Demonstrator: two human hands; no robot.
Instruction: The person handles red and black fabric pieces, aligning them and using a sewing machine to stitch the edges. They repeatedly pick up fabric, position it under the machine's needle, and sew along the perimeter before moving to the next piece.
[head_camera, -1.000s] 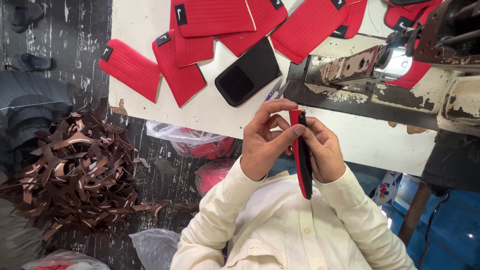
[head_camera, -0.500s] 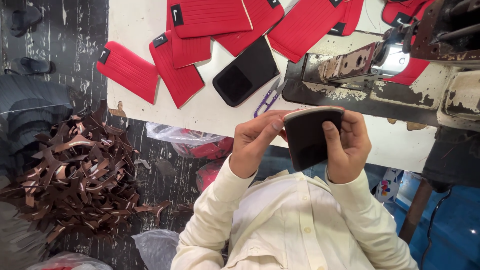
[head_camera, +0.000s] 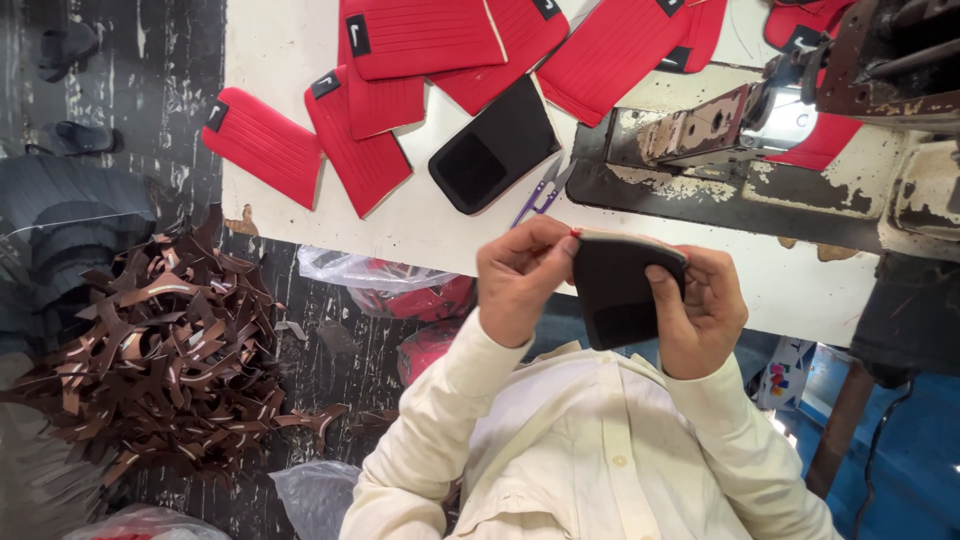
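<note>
Both hands grip one black padded piece (head_camera: 620, 300) at frame centre, below the desk (head_camera: 420, 230) edge: left hand (head_camera: 517, 283) pinches its upper-left corner, right hand (head_camera: 705, 315) clasps its right edge; long axis roughly vertical.

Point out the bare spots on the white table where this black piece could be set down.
Table: bare along the near edge, between the red padded piece and the small scissors, and right of the hands below the sewing machine. The far side is crowded with overlapping red pieces.

Two black pads (head_camera: 493, 146) (one (head_camera: 622, 295) held), one scissors (head_camera: 540, 196)
</note>
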